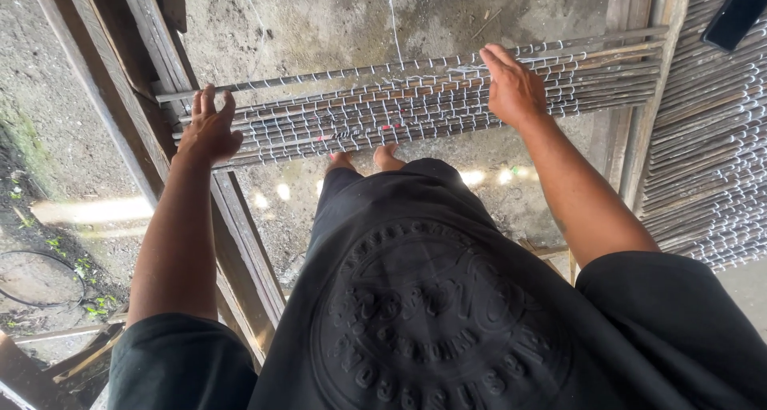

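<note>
Pressing open fingers on the stick mat (415, 102), both hands flank wooden beams (240, 234).

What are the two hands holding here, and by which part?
Both rest on the woven stick mat: left hand at its left end, right hand right of middle. A closed grip cannot be told.

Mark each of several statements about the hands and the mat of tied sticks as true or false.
1. Both hands rest on the mat of tied sticks. True: the left hand is at its left end, the right hand further right.
2. The right hand holds a knife. False: it lies flat, holding nothing.
3. The person's bare toes show below the mat. True.
4. The floor under the mat is tiled. False: it is rough grey ground.
5. The person wears a black shirt. True.
</note>
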